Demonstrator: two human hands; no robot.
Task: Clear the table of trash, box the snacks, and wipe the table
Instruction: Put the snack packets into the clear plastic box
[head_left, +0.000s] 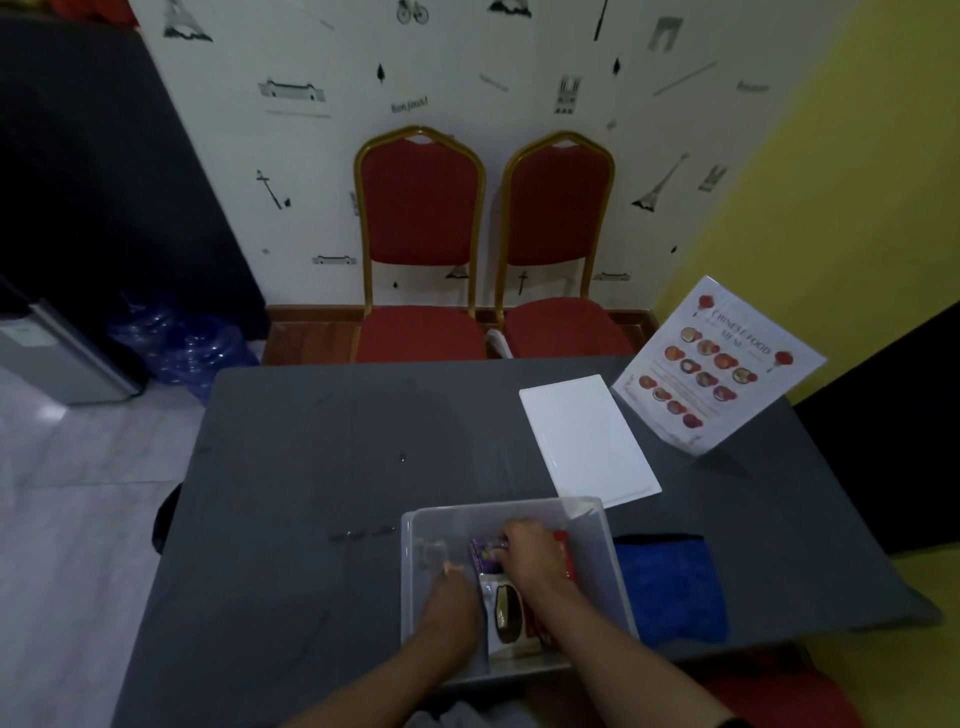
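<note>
landmark: clear plastic box (592, 525), at the near edge of the grey table (311, 493).
snacks: a purple packet (483, 553), a white packet (501, 613) and a red packet (563, 545) all lie inside the box.
right hand (530, 551): inside the box, fingers curled down onto the purple packet at its far end; whether they pinch it or only press it, cannot tell.
left hand (452, 597): inside the box on its left side, just beside the white packet; fingers bent, holding nothing that shows.
white lid (589, 439): flat on the table just beyond the box, off it.
blue cloth (670, 587): touching the box's right wall, not in use.
risk: both hands crowd the box near the table edge; a hard push could slide it off toward the person.
risk: packets standing high may keep the lid from seating.
step, as a judgement: boxing nearly done; lid and wiping remain.
</note>
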